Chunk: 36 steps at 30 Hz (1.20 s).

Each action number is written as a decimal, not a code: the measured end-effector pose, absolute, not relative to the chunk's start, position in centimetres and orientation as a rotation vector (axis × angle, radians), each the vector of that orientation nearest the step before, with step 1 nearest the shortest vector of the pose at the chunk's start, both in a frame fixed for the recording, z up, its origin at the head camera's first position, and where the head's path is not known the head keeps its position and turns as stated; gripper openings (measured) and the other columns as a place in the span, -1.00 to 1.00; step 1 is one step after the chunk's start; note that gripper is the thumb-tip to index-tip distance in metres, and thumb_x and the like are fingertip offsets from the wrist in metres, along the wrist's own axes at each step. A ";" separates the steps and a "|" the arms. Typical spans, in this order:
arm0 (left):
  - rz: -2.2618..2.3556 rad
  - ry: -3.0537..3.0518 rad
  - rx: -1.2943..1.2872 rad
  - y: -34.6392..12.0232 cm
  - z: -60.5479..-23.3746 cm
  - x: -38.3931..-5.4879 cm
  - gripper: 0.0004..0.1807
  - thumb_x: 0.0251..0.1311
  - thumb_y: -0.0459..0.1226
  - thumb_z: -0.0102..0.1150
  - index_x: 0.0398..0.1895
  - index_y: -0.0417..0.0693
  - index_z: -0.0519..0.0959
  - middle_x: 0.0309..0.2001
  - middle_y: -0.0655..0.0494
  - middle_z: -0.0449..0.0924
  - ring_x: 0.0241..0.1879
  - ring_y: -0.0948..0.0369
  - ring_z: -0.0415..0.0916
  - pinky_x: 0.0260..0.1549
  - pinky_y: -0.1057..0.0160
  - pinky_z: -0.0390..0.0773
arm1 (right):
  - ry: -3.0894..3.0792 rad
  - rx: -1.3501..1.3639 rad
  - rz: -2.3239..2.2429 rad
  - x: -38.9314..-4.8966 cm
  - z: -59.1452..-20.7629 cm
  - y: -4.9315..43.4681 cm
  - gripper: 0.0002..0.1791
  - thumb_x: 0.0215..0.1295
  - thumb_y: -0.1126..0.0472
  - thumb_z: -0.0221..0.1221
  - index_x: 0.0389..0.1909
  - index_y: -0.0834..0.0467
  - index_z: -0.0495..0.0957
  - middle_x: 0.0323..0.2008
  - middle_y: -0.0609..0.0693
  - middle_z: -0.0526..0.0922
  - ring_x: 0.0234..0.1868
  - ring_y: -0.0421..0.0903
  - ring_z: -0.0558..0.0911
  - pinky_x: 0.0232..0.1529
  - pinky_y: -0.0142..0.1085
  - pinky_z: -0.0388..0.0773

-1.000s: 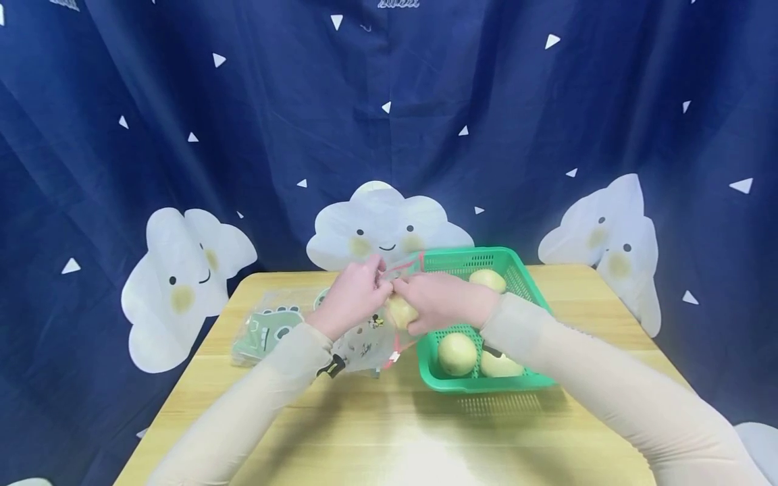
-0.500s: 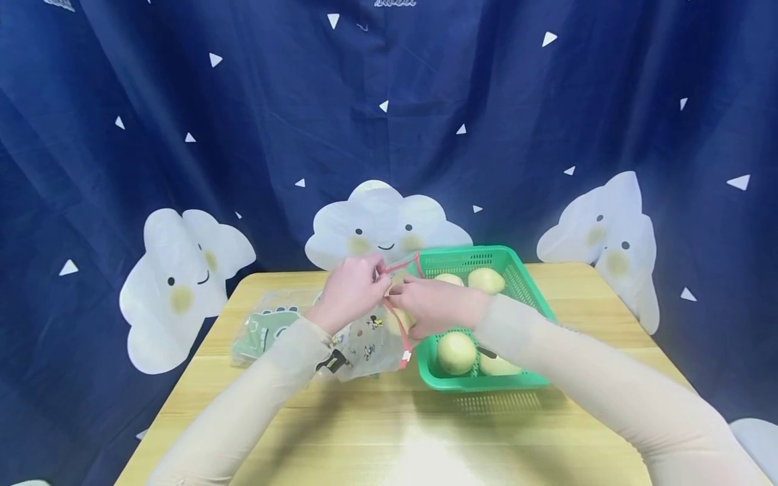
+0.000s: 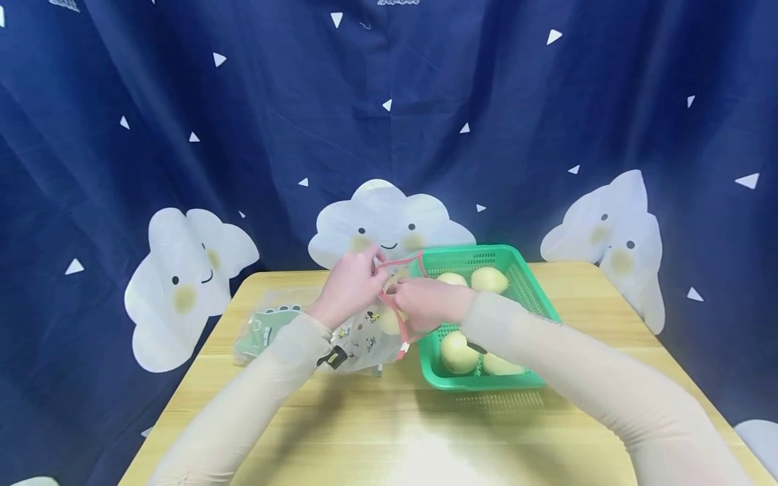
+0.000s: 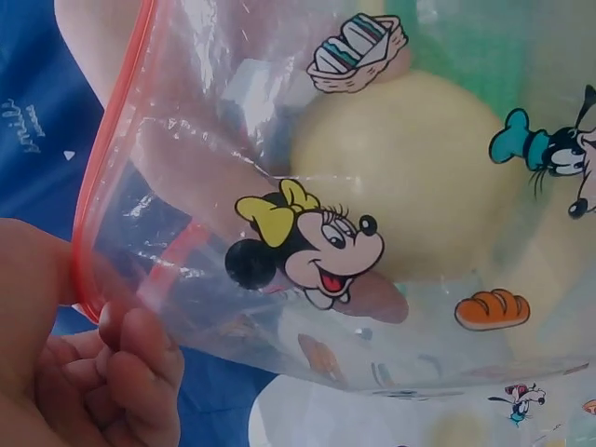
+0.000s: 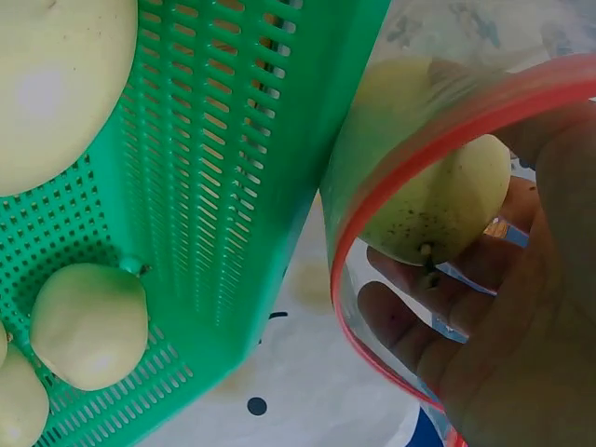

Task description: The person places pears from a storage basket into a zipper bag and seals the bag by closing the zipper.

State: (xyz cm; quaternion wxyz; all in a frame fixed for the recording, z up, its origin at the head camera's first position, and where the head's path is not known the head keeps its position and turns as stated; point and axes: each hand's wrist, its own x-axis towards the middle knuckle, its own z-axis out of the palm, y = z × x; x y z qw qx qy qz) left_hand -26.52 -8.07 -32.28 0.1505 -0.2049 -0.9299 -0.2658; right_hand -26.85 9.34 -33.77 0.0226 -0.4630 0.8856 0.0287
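Pinching the red edge of a clear bag is the left hand, which its wrist view is cutting off. Right hand: is reaching inside the bag, gripping a pale fruit that is partly hiding its fingers. Green basket: is standing beside the bag on the desk, holding more fruits; the right sleeve is covering part of one. Flat packet: is lying partly hidden behind the left sleeve.
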 end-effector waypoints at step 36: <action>-0.789 -2.576 -0.424 -10.1 -32.0 -28.3 -0.86 0.19 -0.22 0.00 -0.31 0.07 0.58 -0.54 0.12 0.53 -0.52 0.12 0.47 -0.54 0.16 0.40 | 2.833 -1.506 -0.244 -28.6 -32.2 13.6 -0.79 0.21 0.28 0.14 -0.55 -0.09 0.50 -0.64 -0.28 0.43 -0.57 -0.32 0.37 -0.51 -0.42 0.38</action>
